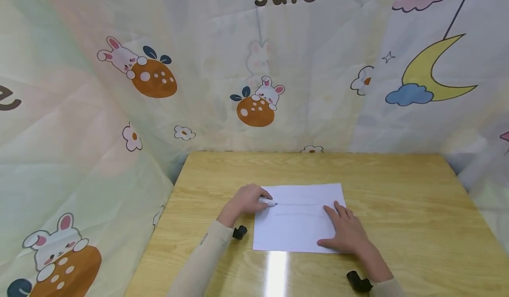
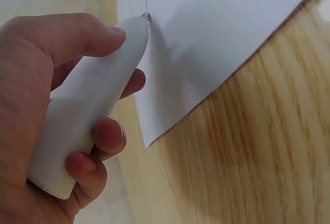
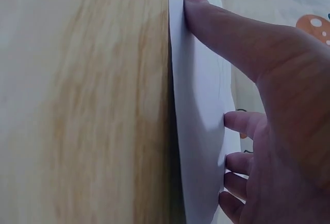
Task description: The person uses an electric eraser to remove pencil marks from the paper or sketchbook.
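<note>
Far cloth (image 1: 207, 45) reads "Juice". Wood-grain surface (image 1: 417, 208) carries white paper (image 1: 290, 235). Left hand (image 1: 249, 199): fingers curled round white pen-like tool (image 2: 85, 98), tip at paper's left part. Right hand (image 1: 347, 230): fingers spread, resting on paper's right side.

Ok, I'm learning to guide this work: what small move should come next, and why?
Perhaps lift the white tool with the left hand: its tip sits at the left end of a faint line running toward the right hand, which rests on the paper, so this stroke may be done.
</note>
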The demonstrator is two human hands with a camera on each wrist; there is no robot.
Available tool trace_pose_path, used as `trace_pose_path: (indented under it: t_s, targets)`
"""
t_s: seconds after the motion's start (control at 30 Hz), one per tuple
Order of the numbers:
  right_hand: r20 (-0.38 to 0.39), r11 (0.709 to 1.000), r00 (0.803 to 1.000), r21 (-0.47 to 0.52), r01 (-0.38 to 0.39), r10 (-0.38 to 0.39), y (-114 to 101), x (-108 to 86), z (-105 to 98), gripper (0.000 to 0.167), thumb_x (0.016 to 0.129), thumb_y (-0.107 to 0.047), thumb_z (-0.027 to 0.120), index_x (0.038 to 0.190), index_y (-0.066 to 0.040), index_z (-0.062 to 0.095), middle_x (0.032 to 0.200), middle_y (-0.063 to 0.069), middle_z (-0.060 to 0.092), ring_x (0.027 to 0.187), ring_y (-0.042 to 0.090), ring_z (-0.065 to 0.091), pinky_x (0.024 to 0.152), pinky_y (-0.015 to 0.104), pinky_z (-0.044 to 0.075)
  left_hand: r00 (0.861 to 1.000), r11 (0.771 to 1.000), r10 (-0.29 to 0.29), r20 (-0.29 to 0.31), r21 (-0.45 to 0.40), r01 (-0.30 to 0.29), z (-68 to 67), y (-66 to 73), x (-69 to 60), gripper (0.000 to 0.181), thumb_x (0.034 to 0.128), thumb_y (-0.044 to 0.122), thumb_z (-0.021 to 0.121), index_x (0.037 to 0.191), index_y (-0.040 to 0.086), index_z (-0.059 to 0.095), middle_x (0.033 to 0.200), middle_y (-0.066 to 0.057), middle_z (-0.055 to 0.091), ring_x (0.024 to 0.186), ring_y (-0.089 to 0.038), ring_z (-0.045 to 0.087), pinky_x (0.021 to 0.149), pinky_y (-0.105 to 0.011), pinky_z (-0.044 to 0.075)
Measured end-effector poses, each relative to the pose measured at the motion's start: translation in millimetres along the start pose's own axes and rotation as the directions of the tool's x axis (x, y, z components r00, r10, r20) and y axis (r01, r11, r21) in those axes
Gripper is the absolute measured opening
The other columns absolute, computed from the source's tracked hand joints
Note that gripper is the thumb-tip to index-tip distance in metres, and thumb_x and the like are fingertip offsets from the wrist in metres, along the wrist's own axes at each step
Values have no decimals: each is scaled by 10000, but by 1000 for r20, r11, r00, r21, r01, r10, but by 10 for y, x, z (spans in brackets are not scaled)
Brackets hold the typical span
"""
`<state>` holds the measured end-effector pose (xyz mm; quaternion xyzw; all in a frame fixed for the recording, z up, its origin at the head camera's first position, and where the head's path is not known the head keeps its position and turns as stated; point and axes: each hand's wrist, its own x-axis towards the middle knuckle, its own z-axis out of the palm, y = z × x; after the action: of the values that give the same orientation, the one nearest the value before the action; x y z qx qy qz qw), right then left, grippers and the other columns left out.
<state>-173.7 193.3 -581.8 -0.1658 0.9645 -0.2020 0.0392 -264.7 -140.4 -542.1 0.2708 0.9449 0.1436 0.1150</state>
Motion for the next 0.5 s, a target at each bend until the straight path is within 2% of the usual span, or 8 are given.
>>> trace_pose_path:
  t_s: [0.17,0.37,0.5]
  targets:
    - [-12,1000,1000,8,17,-17,30,-15,21,1066,636,-687,761,1430,-49,445,1474,313,306,1280,547,308,914,709,298,1000,999,18,-4,27,-18,1,62,18,197,872,292,693,1054,278,768,978,159,693,587,-76,418,539,-243,337]
    - [-43,999,998,7,35,-34,63,-43,49,1074,630,-705,750,1421,-40,458,1464,317,320,1272,549,321,901,710,308,1000,995,19,-2,100,-19,-28,102,52,189,856,281,710,1033,280,775,984,151,698,674,-53,485,589,-238,381]
    - [-64,999,997,14,42,-41,51,-67,36,1068,630,-700,754,1412,-33,466,1455,324,330,1264,548,333,898,707,315,999,993,35,5,116,-35,-61,153,76,199,853,272,709,1041,268,774,989,133,700,660,-66,475,577,-239,375]
